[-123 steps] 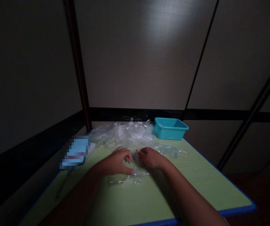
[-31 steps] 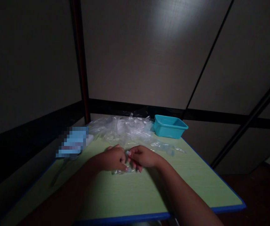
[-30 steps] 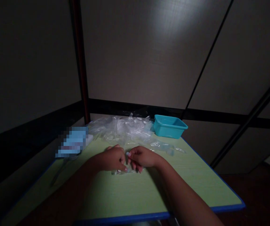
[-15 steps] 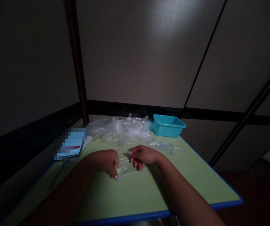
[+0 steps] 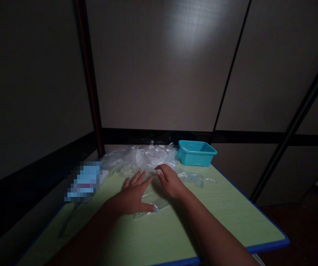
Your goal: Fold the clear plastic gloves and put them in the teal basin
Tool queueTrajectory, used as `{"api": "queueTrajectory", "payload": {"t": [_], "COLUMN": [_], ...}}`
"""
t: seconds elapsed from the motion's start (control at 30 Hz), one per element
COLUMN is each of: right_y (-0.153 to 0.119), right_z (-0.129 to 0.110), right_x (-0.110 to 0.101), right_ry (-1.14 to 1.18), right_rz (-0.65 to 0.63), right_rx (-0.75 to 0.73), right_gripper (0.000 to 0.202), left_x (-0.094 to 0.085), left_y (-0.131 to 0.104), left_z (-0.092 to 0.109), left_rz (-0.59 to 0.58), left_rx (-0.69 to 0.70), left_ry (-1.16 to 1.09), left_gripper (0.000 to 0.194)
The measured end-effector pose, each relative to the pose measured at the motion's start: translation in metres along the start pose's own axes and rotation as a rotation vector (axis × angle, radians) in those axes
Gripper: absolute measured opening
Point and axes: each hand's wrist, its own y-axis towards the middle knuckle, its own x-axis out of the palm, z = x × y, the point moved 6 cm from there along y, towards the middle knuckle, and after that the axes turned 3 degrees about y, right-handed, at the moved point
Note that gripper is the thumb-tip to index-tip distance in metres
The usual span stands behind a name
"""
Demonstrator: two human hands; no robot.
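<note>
A clear plastic bag (image 5: pixel 161 204) lies flat on the green tabletop under both hands. My left hand (image 5: pixel 133 197) is open over its left part, fingers spread and thumb stretched along the near side. At the bag's far right side is my right hand (image 5: pixel 170 181), its index finger stretched out and its thumb a little apart from it. I see nothing held between those fingertips; the other fingers are hidden. Just beyond the hands sits a heap of crumpled clear plastic bags (image 5: pixel 147 156).
A turquoise plastic basket (image 5: pixel 196 158) stands at the back right of the table (image 5: pixel 225 218). More flattened clear plastic (image 5: pixel 193 178) lies in front of it. On the left, a pixelated screen (image 5: pixel 84 181) leans near a dark, thin object (image 5: pixel 68 221). Panels rise behind.
My left hand has gone from a pinch on the bag's edge to spread fingers over it. The right hand's pinch has loosened. The bag lies flatter. The view has tilted slightly.
</note>
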Motion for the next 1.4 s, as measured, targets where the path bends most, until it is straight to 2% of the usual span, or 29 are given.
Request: {"api": "queueTrajectory", "payload": {"t": [0.17,0.33,0.47,0.57,0.63,0.73,0.8,0.97,1.17,1.27,1.33,1.4], "right_y": [-0.013,-0.017,-0.017,-0.017,-0.015,-0.01,-0.008,-0.009,-0.013,-0.013,-0.013,-0.012], "right_z": [-0.002,0.006,0.009,0.009,0.01,0.015,0.021,0.031,0.031,0.031,0.031,0.031], "right_x": [0.026,0.04,0.045,0.045,0.041,0.031,0.026,0.032,0.039,0.04,0.04,0.037], "right_ry": [-0.201,-0.317,-0.386,-0.392,-0.382,-0.405,-0.439,-0.46,-0.501,-0.515,-0.51,-0.496], "right_rz": [-0.279,-0.395,-0.41,-0.413,-0.395,-0.318,-0.283,-0.352,-0.422,-0.42,-0.409,-0.399], "right_rx": [0.037,0.08,0.083,0.087,0.09,0.12,0.153,0.21,0.261,0.267,0.255,0.245], "right_gripper": [0.05,0.054,0.054,0.053,0.053,0.053,0.053,0.055,0.052,0.053,0.053,0.053], "left_x": [0.01,0.014,0.016,0.014,0.008,-0.001,-0.002,0.009,0.019,0.02,0.015,0.006], "left_y": [0.0,-0.002,-0.005,-0.004,-0.001,0.002,0.003,0.002,0.001,-0.002,-0.003,-0.002], "left_z": [-0.005,-0.006,-0.009,-0.009,-0.007,0.001,0.007,0.012,0.001,-0.002,-0.002,0.002], "left_rz": [-0.113,-0.181,-0.235,-0.227,-0.155,-0.015,0.02,-0.027,-0.126,-0.189,-0.18,-0.095], "left_rx": [-0.026,-0.066,-0.07,-0.054,-0.046,-0.015,0.023,0.105,0.039,0.009,0.002,0.025], "left_ry": [0.001,-0.012,-0.002,0.002,-0.005,-0.006,0.001,0.01,-0.002,0.001,0.007,0.005], "left_gripper": [0.118,0.124,0.128,0.129,0.122,0.098,0.094,0.099,0.119,0.122,0.121,0.119]}}
